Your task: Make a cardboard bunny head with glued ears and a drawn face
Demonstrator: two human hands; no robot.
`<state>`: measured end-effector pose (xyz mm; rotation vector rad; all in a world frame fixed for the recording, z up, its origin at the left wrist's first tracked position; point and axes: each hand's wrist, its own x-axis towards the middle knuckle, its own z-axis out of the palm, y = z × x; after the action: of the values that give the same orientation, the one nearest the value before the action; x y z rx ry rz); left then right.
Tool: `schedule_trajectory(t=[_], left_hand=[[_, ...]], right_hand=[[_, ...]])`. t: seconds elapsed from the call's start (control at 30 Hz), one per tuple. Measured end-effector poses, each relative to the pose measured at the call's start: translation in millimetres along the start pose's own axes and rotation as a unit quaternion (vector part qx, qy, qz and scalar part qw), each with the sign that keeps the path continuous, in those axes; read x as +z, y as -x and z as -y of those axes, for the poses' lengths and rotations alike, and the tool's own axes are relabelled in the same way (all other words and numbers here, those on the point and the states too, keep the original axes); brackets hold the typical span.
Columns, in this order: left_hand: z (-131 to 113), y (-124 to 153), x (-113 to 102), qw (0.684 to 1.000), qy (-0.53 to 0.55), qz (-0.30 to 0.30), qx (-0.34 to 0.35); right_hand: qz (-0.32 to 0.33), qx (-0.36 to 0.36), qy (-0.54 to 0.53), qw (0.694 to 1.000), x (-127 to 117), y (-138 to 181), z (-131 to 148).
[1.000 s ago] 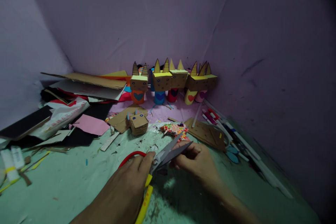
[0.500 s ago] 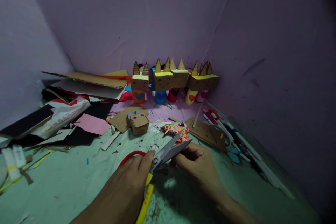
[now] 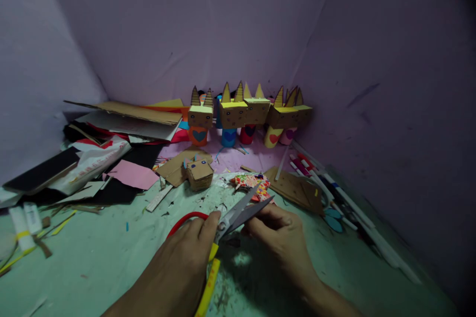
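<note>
My left hand (image 3: 182,260) is closed around a pair of scissors (image 3: 233,218) with red and yellow handles. Their blades are parted and point up to the right. Close by the blades, my right hand (image 3: 284,240) has its fingers pinched together; whatever they hold is hidden by the blade and fingers. Just beyond the blade tips lies a piece of floral patterned paper (image 3: 251,182). A small cardboard box head (image 3: 200,176) with drawn eyes and little ears rests farther back, left of the paper.
Cardboard figures (image 3: 233,115) with pointed ears and coloured tube bodies stand along the back wall. Stacked cardboard and paper (image 3: 137,113) fill the left, near pink paper (image 3: 132,175). Markers (image 3: 303,166) lie at right beside cut cardboard (image 3: 297,193). Scraps litter the green surface.
The whole view has shifted slightly, so things appear a little farther right. Both hands and the scissors keep nearly the same pose, blades still parted.
</note>
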<state>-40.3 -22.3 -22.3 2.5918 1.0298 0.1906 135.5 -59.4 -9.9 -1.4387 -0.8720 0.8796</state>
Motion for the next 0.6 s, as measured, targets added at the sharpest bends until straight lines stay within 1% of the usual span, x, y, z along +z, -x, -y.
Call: schedule_trajectory(t=[0.2,0.3,0.37,0.5,0.6], left_hand=[[-9.0,-3.1,-9.7,0.998,-0.018,0.049,-0.033],[-9.3,-2.9,-7.7,0.997,-0.019,0.063,-0.034],[-6.1,-1.6,-2.0,0.998,-0.012,0.051,-0.025],[2.4,1.6,11.5,1.000,-0.004,-0.008,-0.013],[3.9,2.5,13.0,1.000,-0.012,-0.026,-0.010]], right_hand=[[-0.013,-0.003,0.025,1.000,0.8,2.6,-1.5],[-0.017,-0.009,0.028,0.999,1.6,2.7,-3.6],[-0.024,-0.015,0.032,0.999,2.1,2.5,-4.1],[-0.034,-0.022,0.042,0.998,3.0,1.9,-4.7],[-0.037,-0.024,0.047,0.998,3.4,1.4,-5.5]])
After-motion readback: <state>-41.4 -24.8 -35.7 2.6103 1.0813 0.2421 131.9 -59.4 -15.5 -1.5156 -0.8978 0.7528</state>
